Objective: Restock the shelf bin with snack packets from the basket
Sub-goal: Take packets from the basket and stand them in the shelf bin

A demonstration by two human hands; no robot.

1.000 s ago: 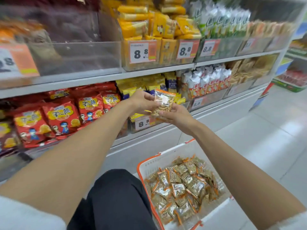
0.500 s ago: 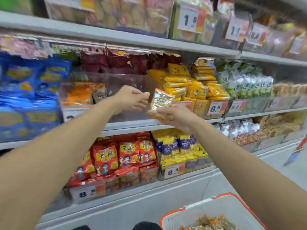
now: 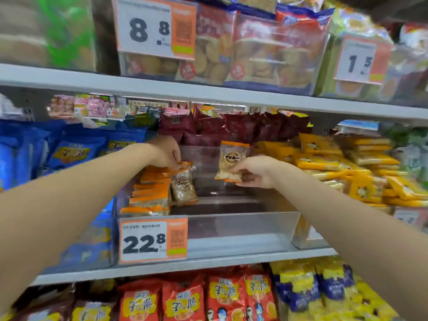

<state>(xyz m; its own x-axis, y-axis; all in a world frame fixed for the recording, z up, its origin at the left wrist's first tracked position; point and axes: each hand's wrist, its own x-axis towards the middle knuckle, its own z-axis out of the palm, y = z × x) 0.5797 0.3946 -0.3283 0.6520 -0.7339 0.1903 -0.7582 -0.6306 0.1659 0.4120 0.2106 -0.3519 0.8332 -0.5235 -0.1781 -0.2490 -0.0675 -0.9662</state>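
Observation:
A clear plastic shelf bin [image 3: 243, 224] with a 22.8 price tag [image 3: 152, 240] stands on the middle shelf. Stacked orange-edged snack packets [image 3: 150, 193] fill its left side; its right side is bare. My left hand [image 3: 165, 152] reaches into the bin and pinches the top edge of one clear packet [image 3: 184, 186], which hangs beside the stack. My right hand [image 3: 256, 171] holds another packet [image 3: 232, 162] upright by its lower edge, above the bin's bare part. The basket is out of view.
Blue bags [image 3: 74, 154] sit left of the bin and yellow packets [image 3: 361, 167] right of it. Dark red bags [image 3: 231, 126] stand behind. A shelf [image 3: 208, 91] of biscuit packs hangs close above, and red bags [image 3: 185, 300] fill the shelf below.
The view rose from the basket and lower shelves to the middle shelf bin. My hands separated: the left now holds a packet at the stack and the right carries a packet over the bin.

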